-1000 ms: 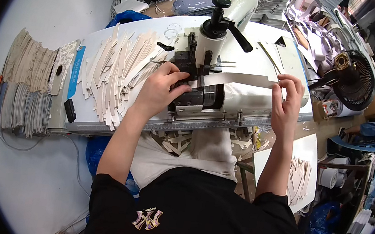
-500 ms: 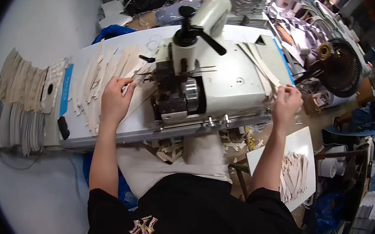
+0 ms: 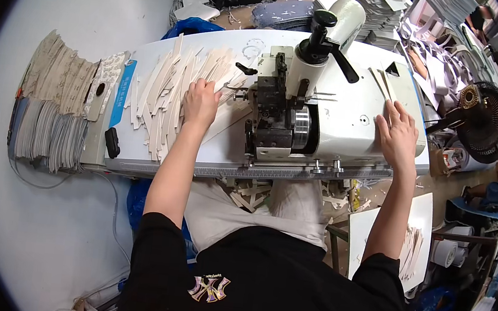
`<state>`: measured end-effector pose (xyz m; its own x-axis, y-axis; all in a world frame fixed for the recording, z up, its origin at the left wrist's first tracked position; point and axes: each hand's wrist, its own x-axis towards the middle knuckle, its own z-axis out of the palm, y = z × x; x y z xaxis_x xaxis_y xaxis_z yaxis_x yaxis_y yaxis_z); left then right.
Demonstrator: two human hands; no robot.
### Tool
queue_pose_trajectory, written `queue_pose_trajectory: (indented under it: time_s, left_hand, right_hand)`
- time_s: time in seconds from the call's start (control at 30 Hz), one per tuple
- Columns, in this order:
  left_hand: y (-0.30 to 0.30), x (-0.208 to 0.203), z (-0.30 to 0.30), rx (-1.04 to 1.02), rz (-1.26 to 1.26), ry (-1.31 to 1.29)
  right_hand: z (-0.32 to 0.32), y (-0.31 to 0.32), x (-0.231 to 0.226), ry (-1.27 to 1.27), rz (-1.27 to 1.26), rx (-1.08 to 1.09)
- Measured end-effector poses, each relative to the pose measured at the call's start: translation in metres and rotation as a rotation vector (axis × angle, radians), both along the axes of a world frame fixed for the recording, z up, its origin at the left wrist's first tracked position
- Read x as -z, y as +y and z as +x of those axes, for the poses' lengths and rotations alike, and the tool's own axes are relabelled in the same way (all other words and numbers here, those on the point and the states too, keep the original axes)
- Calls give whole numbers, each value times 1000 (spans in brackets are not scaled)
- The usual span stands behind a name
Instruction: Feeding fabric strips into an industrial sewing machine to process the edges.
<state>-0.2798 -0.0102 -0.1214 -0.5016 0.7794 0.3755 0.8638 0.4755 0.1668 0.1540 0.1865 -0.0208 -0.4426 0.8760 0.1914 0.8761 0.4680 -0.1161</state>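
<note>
Strips (image 3: 168, 89) lie in a messy heap on the left side of the white table (image 3: 219, 146), and my left hand (image 3: 201, 101) is now on the right part of that heap. One second ago I had that hand at the machine (image 3: 343, 126), and one pale strip stretched from there to my right hand (image 3: 398, 138). Now no strip crosses the machine's front, and its shiny round roller (image 3: 301, 130) shows. The strips are long, thin and flat, cream and a bit pink, some of them bent a little, and they cross over each other. My left fingers bend down close together, but their tips are hidden, so I can't tell if they pinch a strip. My right hand is over the right end of the machine, fingers and thumb apart, with the fingertips by the low end of two thin strips (image 3: 381, 84) lying there. Farther out, more strips sit on a white board (image 3: 363, 228) by my right arm. Tall stacks of cut pieces (image 3: 57, 77) stand left of the table, and a black fan (image 3: 481, 113) is off to the right.
</note>
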Motion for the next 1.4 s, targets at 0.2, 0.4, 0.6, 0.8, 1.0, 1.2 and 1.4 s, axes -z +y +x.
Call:
queue_pose_trajectory:
  time_s: [0.2, 0.4, 0.6, 0.8, 1.0, 1.2, 1.4]
  left_hand:
    - [-19, -6, -20, -15, -27, -59]
    - [-68, -95, 15, 148, 320, -744]
    - [-57, -132, 81, 559, 116, -385]
    - [-33, -113, 87, 581, 91, -343]
    - [-18, -112, 94, 605, 86, -326]
    - [-5, -101, 105, 653, 123, -274]
    - [-7, -91, 107, 602, 206, -407]
  right_hand:
    - [5, -12, 9, 35, 133, 44]
    - [-37, -51, -4, 351, 120, -214]
    - [-78, -80, 3, 527, -61, -452]
    - [-100, -93, 5, 533, -82, -478]
    - [-112, -91, 7, 536, -66, -461]
    - [-103, -82, 2, 540, -27, -419]
    - [-35, -64, -19, 697, 69, -235]
